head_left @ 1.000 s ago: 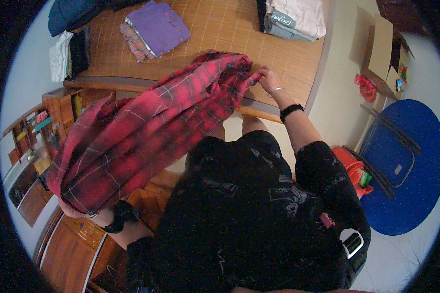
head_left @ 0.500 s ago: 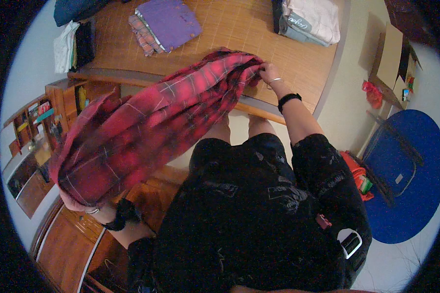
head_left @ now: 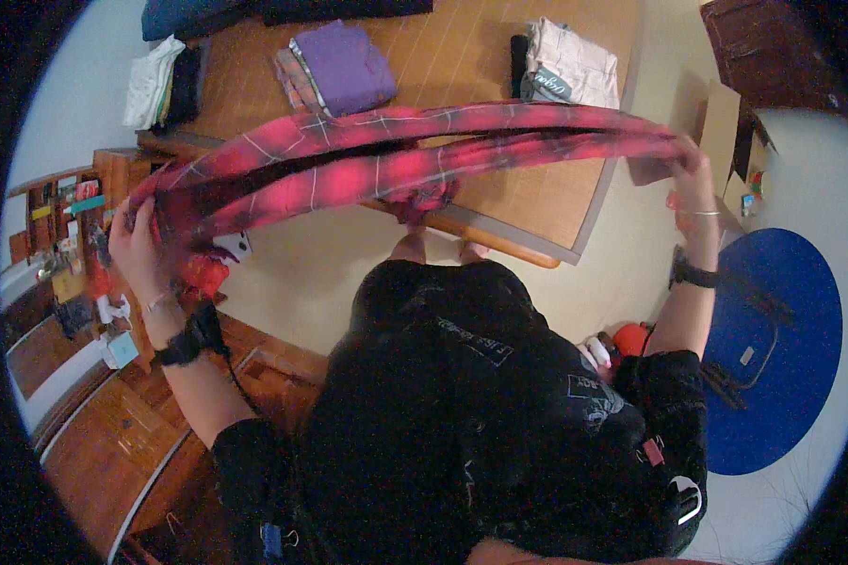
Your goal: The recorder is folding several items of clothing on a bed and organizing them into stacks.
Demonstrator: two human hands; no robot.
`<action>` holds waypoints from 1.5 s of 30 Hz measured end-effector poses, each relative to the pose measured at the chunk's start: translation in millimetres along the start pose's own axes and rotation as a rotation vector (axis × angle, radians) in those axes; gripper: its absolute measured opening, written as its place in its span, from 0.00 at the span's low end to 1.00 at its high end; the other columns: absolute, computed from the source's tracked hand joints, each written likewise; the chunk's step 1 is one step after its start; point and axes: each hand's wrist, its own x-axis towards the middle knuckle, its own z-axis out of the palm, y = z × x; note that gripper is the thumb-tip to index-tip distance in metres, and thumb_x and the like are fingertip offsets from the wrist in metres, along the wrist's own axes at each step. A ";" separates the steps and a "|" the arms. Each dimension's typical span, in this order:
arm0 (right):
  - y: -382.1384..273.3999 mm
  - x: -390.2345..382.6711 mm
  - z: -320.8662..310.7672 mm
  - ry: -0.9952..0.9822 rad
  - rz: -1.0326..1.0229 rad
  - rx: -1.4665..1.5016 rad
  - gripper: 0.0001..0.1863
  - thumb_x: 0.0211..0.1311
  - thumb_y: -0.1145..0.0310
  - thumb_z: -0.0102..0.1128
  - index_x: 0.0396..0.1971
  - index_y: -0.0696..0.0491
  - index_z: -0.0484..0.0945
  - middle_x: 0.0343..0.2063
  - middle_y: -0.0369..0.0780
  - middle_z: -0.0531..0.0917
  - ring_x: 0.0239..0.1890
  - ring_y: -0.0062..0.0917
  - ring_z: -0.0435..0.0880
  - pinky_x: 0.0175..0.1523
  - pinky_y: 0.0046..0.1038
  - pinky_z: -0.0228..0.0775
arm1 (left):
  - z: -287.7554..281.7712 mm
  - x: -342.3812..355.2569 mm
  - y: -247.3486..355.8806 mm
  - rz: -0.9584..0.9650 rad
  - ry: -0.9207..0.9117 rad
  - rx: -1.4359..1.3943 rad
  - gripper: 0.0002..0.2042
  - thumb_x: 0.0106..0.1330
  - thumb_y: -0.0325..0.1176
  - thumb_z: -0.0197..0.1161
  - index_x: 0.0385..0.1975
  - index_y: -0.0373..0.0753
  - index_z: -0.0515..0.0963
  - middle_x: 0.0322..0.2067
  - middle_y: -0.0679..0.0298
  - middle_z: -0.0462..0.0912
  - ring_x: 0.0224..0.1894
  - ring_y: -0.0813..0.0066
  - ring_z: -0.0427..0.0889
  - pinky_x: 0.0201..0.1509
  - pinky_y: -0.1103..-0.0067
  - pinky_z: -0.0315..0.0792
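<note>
A red and black plaid garment (head_left: 349,179) with thin white lines is stretched sideways in the air, in a long narrow band. Its left end is gripped by my left hand (head_left: 139,252), fingers curled round the cloth. At the other end my right hand (head_left: 692,168), a little blurred, is closed on the fabric. The middle sags in two strips with a dark gap between them, and a bunched part hangs below. Behind it, on the brown mat-topped bed (head_left: 462,56), lies a folded purple cloth (head_left: 349,66) on other folded clothes.
A pale folded stack (head_left: 579,61) sits at the bed's far right, white and dark folded clothes (head_left: 151,85) at its far left. Cluttered wooden shelves (head_left: 52,226) stand left. A round blue folding table (head_left: 773,377) leans at the right; an open cardboard box (head_left: 721,127) is beyond.
My right hand has moved right and my left hand up and away from me. The plaid garment has gone from a broad slanting drape to a taut, nearly level band.
</note>
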 end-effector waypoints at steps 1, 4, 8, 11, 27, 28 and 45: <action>18.2 12.6 -22.2 -0.046 0.040 0.057 0.11 0.45 0.84 0.50 0.32 0.60 0.75 0.32 0.36 0.78 0.37 0.21 0.75 0.44 0.22 0.66 | 4.5 15.2 8.4 0.036 -0.069 -0.039 0.09 0.55 0.26 0.58 0.36 0.33 0.75 0.33 0.66 0.78 0.35 0.81 0.74 0.41 0.86 0.67; -21.2 50.2 -56.4 -0.009 0.118 0.107 0.09 0.50 0.80 0.52 0.33 0.60 0.75 0.32 0.35 0.78 0.37 0.19 0.74 0.44 0.22 0.66 | 11.0 68.1 21.7 0.116 -0.146 0.124 0.10 0.55 0.28 0.59 0.37 0.32 0.75 0.32 0.66 0.78 0.34 0.82 0.74 0.40 0.85 0.67; -25.3 84.5 -111.2 -0.005 0.026 0.021 0.10 0.53 0.77 0.53 0.36 0.60 0.75 0.32 0.35 0.78 0.37 0.19 0.74 0.45 0.21 0.66 | 36.4 140.6 33.9 0.226 -0.272 0.267 0.11 0.55 0.29 0.60 0.38 0.32 0.75 0.31 0.66 0.78 0.34 0.83 0.74 0.38 0.85 0.68; -31.5 102.4 -118.5 -0.006 0.024 0.071 0.12 0.57 0.75 0.51 0.41 0.60 0.73 0.35 0.34 0.77 0.37 0.16 0.73 0.44 0.18 0.66 | 27.4 159.7 72.3 0.369 -0.222 0.542 0.14 0.56 0.32 0.60 0.40 0.34 0.75 0.31 0.66 0.79 0.33 0.83 0.74 0.38 0.85 0.68; -52.0 61.0 -124.0 0.011 0.025 -0.029 0.18 0.50 0.84 0.47 0.44 0.58 0.72 0.41 0.37 0.76 0.46 0.19 0.71 0.53 0.20 0.61 | 42.6 170.9 101.2 0.432 -0.396 0.606 0.12 0.56 0.31 0.60 0.38 0.33 0.76 0.32 0.66 0.79 0.35 0.82 0.74 0.41 0.86 0.67; -59.8 56.4 -121.2 0.011 0.026 -0.029 0.18 0.50 0.84 0.47 0.44 0.58 0.72 0.41 0.37 0.76 0.46 0.19 0.71 0.53 0.20 0.61 | 44.7 159.8 107.8 0.409 -0.394 0.640 0.11 0.56 0.30 0.59 0.38 0.33 0.76 0.32 0.65 0.79 0.35 0.82 0.74 0.41 0.85 0.68; -39.2 -46.8 -154.0 -0.021 0.268 0.147 0.16 0.54 0.71 0.55 0.44 0.60 0.71 0.40 0.38 0.76 0.41 0.21 0.74 0.48 0.22 0.66 | -8.9 90.3 108.5 0.201 -0.612 0.302 0.10 0.58 0.23 0.54 0.40 0.31 0.73 0.37 0.63 0.76 0.40 0.78 0.74 0.47 0.83 0.67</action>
